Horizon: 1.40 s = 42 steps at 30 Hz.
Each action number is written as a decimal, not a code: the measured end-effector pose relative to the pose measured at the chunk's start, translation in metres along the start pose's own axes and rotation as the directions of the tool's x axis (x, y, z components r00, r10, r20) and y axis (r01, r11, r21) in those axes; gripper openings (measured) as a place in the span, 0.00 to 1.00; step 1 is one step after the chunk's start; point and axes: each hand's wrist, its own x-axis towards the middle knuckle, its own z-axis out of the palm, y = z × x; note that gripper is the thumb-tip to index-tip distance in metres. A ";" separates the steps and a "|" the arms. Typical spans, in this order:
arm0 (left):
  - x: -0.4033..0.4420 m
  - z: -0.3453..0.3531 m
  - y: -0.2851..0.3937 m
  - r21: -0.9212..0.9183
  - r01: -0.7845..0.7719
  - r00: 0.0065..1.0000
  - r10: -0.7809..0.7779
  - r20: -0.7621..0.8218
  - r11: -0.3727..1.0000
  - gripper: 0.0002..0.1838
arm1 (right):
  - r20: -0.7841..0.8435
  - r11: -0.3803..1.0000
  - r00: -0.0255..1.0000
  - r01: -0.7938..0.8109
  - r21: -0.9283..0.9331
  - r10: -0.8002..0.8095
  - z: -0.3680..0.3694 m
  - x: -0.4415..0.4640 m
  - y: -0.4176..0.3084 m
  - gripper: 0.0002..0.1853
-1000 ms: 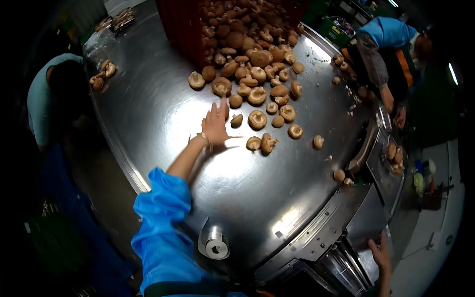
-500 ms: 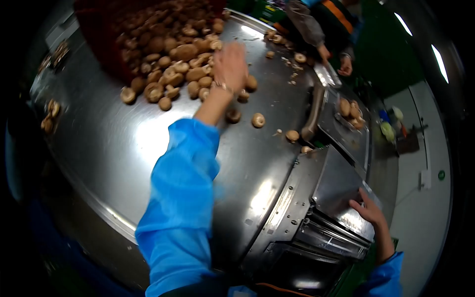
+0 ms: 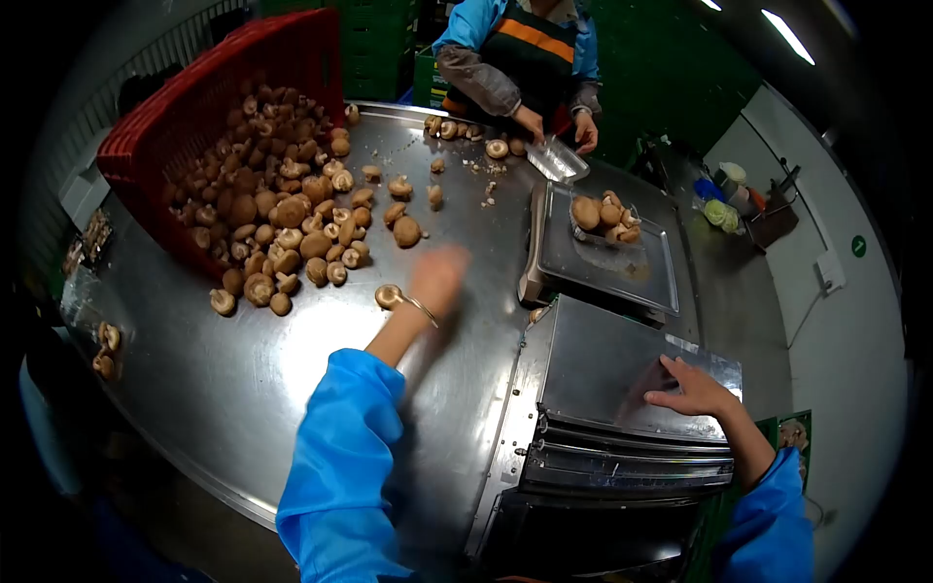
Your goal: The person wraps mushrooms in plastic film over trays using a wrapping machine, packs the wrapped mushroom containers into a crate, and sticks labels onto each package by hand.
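Over the steel table [image 3: 292, 389], my left hand [image 3: 439, 280] is smeared by motion, so its fingers cannot be made out. A pale mushroom [image 3: 389, 296] lies beside its wrist, which wears a bracelet [image 3: 424, 311]. My right hand [image 3: 695, 389] has its fingers spread over the flat metal cover [image 3: 607, 364] of a machine and holds nothing. To the left of my left hand, a pile of brown mushrooms [image 3: 292, 209] spills from a tipped red crate [image 3: 209, 83]. Some loose mushrooms [image 3: 406, 231] lie just beyond that hand.
Across the table a co-worker [image 3: 530, 49] holds a clear tray [image 3: 558, 160]. Mushrooms in a tray [image 3: 607, 219] stand on a flat scale-like device [image 3: 656, 257]. More mushrooms [image 3: 107, 350] lie at the left edge. A brown box [image 3: 768, 225] stands at the right.
The view has swung to the right. My left hand has moved from the pile towards the machine, and mushrooms near it have shifted. My right hand now lies further over the metal cover.
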 end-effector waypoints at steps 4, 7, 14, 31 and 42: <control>0.003 0.082 0.064 -0.566 -0.188 0.975 0.222 -0.008 0.803 0.31 | 0.083 0.960 0.983 0.136 0.244 -0.161 -0.034 0.018 0.036 0.36; 0.007 0.105 0.085 -0.652 0.005 0.975 0.141 0.171 0.759 0.31 | -0.171 0.747 0.984 0.081 0.660 0.044 -0.055 0.064 0.068 0.22; 0.014 0.106 0.095 -0.259 -0.014 0.951 0.093 0.294 0.966 0.26 | -0.171 0.365 0.926 0.039 0.930 0.336 -0.054 0.233 0.090 0.21; -0.097 -0.141 0.153 -0.378 0.492 0.819 -0.269 0.508 0.784 0.11 | -0.224 -0.400 0.945 0.305 0.864 0.238 -0.023 0.178 0.085 0.14; -0.252 -0.356 0.352 -0.816 -0.409 0.249 0.810 -0.531 -0.409 0.19 | -0.145 -0.414 0.977 0.199 0.888 0.158 0.120 -0.030 0.159 0.20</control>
